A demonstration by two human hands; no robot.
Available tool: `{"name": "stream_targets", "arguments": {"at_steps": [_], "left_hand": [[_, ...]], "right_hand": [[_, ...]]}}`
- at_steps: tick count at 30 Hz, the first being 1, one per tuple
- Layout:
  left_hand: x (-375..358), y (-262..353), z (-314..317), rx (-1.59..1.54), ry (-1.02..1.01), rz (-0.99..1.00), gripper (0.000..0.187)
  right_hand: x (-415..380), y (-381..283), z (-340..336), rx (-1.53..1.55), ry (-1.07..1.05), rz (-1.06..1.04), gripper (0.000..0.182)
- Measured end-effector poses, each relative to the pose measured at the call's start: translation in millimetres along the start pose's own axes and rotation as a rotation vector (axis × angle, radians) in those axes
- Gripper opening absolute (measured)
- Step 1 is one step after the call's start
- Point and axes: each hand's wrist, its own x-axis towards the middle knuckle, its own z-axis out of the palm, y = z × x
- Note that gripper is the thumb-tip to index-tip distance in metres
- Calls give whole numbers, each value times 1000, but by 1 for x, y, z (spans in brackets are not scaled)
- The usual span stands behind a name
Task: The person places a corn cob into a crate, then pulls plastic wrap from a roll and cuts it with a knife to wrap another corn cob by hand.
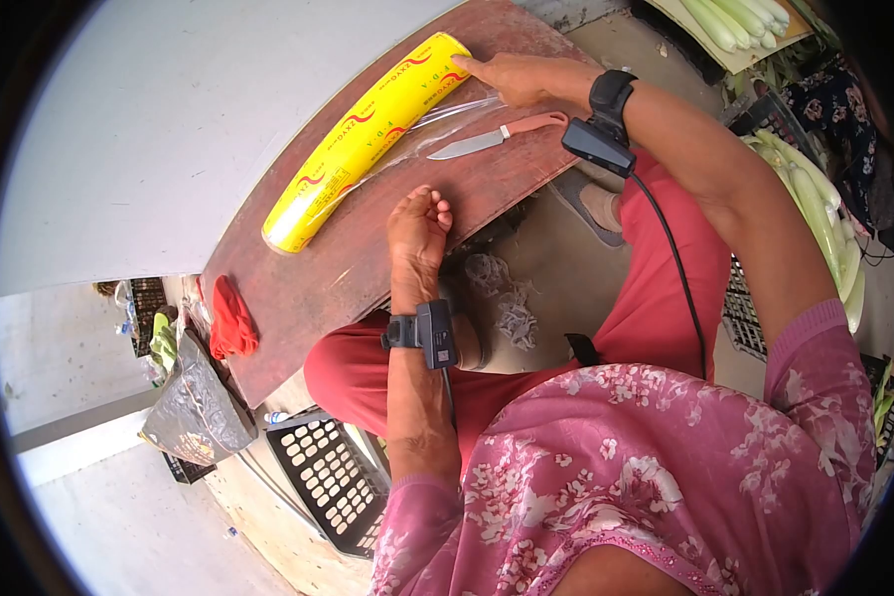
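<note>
A yellow printed roll of cling film (363, 139) lies slantwise along the far side of the reddish-brown wooden table (303, 288). My right hand (517, 79) is at the roll's upper right end, one digit stretched onto it and the other fingers partly hidden. Clear film (457, 111) shows beside the roll, close to that hand. Over the table's near edge, my left hand (420, 226) is turned palm up with its fingers curled in, apart from the roll; nothing shows in it. Between the hands lies a knife (472, 144) with a pinkish handle, its blade pointing left.
A red cloth (232, 318) lies at the table's left end near a grey plastic bag (201, 407). A black crate (328, 477) stands below. Pale green vegetables (815, 204) are heaped at right, with more stalks (735, 20) at upper right. A cable (677, 248) hangs from my right wrist device.
</note>
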Motion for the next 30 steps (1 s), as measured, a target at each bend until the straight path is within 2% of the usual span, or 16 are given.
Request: {"name": "stream_targets", "arguments": {"at_steps": [7,10,13,15,18,25,30], "left_hand": [[13,3,4,-85,110,-2,10],[25,8,10,-83,81,42,15],[30,11,22,23,100,78,17],[34,12,26,47,92,95,16],[39,12,28,84,91,103,14],[45,14,30,155,122,105,2],[45,13,31,172,134,101,3]], "right_hand": [[-1,0,-2,18,-13,9,84],[0,0,-1,19,-7,3,85],[1,1,0,3,-12,-7,85],[1,1,-1,18,-10,-8,86],[0,-1,-6,45,-62,13,75],[-6,-7,-13,59,-68,42,74],[-7,-10,-15,60,-74,51,74]]}}
